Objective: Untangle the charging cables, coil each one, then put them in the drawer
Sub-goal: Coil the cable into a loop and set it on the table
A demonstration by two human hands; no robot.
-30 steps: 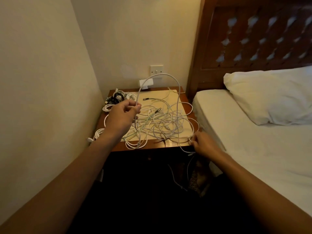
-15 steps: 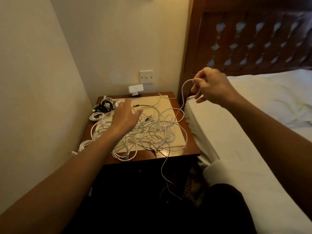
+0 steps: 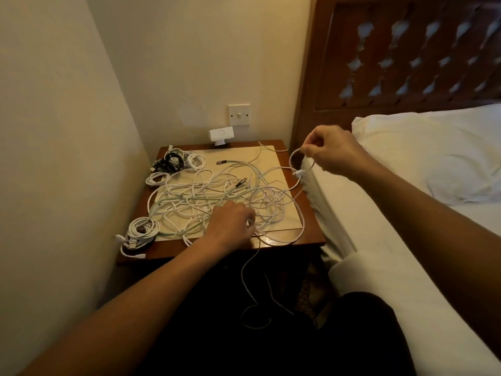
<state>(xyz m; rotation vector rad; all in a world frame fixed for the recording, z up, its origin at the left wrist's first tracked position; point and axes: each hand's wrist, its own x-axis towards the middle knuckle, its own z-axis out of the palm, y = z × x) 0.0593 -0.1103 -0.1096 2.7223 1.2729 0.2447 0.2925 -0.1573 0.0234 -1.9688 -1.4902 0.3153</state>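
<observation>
1. Well, nearest me a loose cable end (image 3: 245,283) dangles off the front edge of the bedside table (image 3: 311,237). If I pull hard, it could snag or drag more cable onto the floor.
2. My left hand (image 3: 230,226) rests on the tangle (image 3: 217,194) with its fingers curled into the strands. I judge it grips one, though I cannot tell which. Pinning the wrong strand would tighten a knot rather than free it.
3. At the left, a coiled white bundle (image 3: 142,229) sits by the table's rim — a sliding strand could sweep it off.
4. My right hand (image 3: 328,150) is raised beside the bed (image 3: 406,240). Its thumb and fingers pinch a small loop of white cable (image 3: 294,164), and the plug (image 3: 298,173) hangs just below. A sharp tug might kink the cable at the plug.
5. Farther back are a black bundle (image 3: 172,161), a wall switch (image 3: 238,114) and a small white gadget (image 3: 221,134) — no writing is legible anywhere. The drawer is not in view.
</observation>
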